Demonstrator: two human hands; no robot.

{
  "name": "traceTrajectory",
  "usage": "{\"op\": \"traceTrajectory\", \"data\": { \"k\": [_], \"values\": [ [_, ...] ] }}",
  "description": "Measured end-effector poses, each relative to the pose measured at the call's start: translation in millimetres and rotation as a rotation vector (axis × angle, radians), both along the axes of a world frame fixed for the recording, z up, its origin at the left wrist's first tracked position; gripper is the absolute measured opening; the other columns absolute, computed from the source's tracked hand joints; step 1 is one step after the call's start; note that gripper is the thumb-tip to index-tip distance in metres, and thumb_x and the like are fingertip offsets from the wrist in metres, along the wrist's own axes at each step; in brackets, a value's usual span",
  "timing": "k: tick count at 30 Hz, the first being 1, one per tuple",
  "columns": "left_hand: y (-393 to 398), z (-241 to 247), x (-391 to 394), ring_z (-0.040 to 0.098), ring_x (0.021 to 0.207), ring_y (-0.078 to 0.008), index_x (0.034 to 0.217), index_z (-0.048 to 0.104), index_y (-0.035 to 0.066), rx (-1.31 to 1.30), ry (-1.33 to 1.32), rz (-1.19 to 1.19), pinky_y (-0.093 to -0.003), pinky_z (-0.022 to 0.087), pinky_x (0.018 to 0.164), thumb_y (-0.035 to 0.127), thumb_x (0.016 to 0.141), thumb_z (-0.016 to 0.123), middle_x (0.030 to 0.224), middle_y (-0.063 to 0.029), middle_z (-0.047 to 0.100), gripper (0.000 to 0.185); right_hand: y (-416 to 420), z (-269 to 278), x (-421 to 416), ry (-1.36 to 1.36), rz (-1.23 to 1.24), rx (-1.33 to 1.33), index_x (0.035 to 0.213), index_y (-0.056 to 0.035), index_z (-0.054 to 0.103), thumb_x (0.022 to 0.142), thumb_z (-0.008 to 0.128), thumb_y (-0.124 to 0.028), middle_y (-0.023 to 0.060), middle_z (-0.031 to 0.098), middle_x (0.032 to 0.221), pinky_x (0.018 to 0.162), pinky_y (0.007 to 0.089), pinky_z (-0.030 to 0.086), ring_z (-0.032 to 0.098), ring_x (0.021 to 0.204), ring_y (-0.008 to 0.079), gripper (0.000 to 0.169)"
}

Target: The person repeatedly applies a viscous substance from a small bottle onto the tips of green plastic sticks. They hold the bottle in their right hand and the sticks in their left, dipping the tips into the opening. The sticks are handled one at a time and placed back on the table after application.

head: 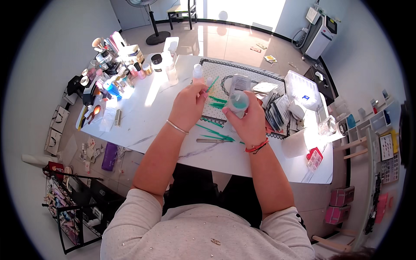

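Observation:
My left hand pinches a thin green stick between thumb and fingertips, its far end pointing up and away. A clear plastic cup with something green inside is gripped in my right hand, tilted so that its round end faces me. Between the hands, several green sticks lie on the dotted, lace-edged mat. More green sticks are scattered on the white marbled table nearer me, beside metal tweezers. A bottle with a white cap stands just beyond my left hand.
Cosmetic bottles, brushes and jars crowd the table's left end. Foil packets, a clear compartment case, a white paper roll and a small red-lidded box are on the right. A black-capped jar stands at the far edge.

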State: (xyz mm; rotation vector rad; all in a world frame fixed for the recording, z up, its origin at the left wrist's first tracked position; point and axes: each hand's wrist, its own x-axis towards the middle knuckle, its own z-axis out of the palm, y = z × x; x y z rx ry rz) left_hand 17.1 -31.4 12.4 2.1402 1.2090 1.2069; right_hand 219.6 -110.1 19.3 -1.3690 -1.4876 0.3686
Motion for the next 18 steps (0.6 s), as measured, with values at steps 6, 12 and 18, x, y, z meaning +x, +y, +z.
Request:
{"op": "traceTrajectory", "data": {
  "k": [6, 12, 18],
  "values": [
    [2, 0, -2, 0.068, 0.082, -0.0151, 0.103, 0.072, 0.003, 0.173, -0.465, -0.213, -0.0302, 0.056, 0.079, 0.007, 0.097, 0.079, 0.096, -0.0052, 0.076, 0.010, 2, -6, -3, -0.120, 0.132, -0.071, 0.125, -0.0013, 0.064, 0.081, 0.092, -0.024, 0.0195, 0.073, 0.119, 0.095, 0.0471, 0.057, 0.070, 0.114, 0.0414, 0.057],
    [-10, 8, 0, 0.072, 0.093, -0.0173, 0.104, 0.072, 0.002, 0.094, -0.415, -0.345, -0.0317, 0.057, 0.086, 0.002, 0.095, 0.080, 0.102, -0.0070, 0.077, 0.011, 3, -8, -2, -0.126, 0.140, -0.065, 0.126, -0.0027, 0.065, 0.080, 0.091, -0.022, 0.0199, 0.073, 0.120, 0.096, 0.0479, 0.057, 0.069, 0.115, 0.0425, 0.056],
    [-13, 16, 1, 0.073, 0.102, -0.0211, 0.110, 0.076, 0.002, 0.144, -0.170, -0.343, -0.0355, 0.058, 0.092, 0.001, 0.093, 0.080, 0.116, -0.0120, 0.077, 0.018, 3, -7, -2, -0.126, 0.152, -0.060, 0.126, -0.0033, 0.065, 0.080, 0.091, -0.021, 0.0195, 0.073, 0.120, 0.095, 0.0482, 0.057, 0.070, 0.114, 0.0422, 0.055]
  ]
}}
